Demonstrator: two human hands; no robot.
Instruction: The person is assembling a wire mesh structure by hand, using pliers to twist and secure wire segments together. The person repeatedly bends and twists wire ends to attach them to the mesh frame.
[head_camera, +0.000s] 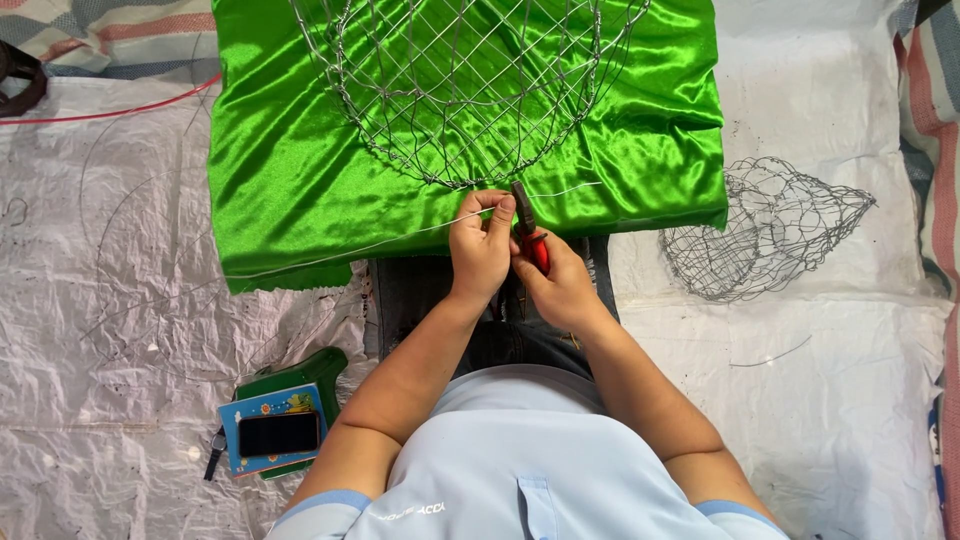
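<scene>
Lying at the far left on the crinkled white plastic sheet (110, 330) that covers the floor, a thin red cord (100, 112) runs toward the green cloth, and lower down a dark phone (278, 434) rests on a blue booklet (240, 460) atop a green box (305, 370). Next comes the shiny green satin cloth (290, 170), spread across the upper middle of the view, with a rounded wire mesh frame (470, 90) sitting on it, its lower rim near the cloth's front edge. A long loose wire (350, 250) crosses the cloth from lower left up to the hands. The left hand (480, 245) is closed narrow, its fingertips (500, 205) pinching that wire just below the frame's rim. Touching it on the right, the right hand (560, 285) is wrapped around red-handled pliers (528, 235), whose dark nose points up to the wire at the rim; whether the nose bites the wire cannot be told. Both forearms come up from a light blue shirt (520, 450) at the bottom, over dark trousers (410, 290). Farther right, well apart from the hands, a smaller cone-shaped wire cage (770, 230) lies on its side on the white sheet, and a short stray wire piece (770, 355) lies below it. A striped mat (935, 150) shows at the right edge.
</scene>
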